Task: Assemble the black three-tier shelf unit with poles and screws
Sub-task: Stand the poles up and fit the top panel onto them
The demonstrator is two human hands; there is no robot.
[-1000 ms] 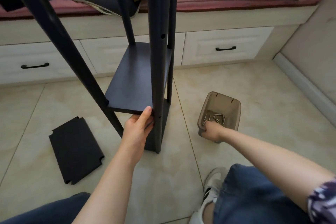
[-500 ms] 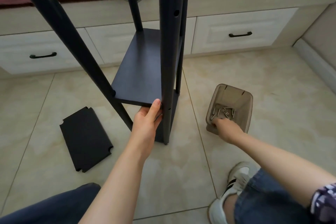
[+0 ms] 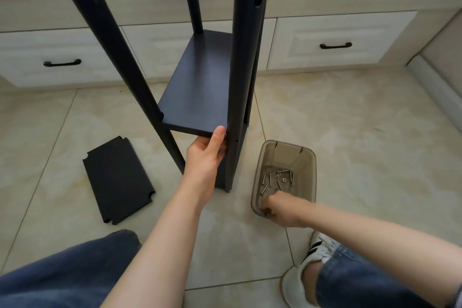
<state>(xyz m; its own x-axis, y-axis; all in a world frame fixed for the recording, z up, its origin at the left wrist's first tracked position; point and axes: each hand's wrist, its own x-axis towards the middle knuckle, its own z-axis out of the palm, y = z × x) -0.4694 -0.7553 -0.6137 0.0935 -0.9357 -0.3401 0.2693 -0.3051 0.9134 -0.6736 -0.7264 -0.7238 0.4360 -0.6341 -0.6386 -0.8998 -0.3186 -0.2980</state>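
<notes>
Black shelf (image 3: 200,87) gripped by left hand (image 3: 203,160), right hand (image 3: 282,210) inside screw tub (image 3: 310,157)

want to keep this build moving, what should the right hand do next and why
Probably pinch one screw from the bin and carry it to the hole in the front pole. The left hand holds the shelf against that pole there, and the right hand is among the loose screws; whether it has one yet cannot be told.
</notes>
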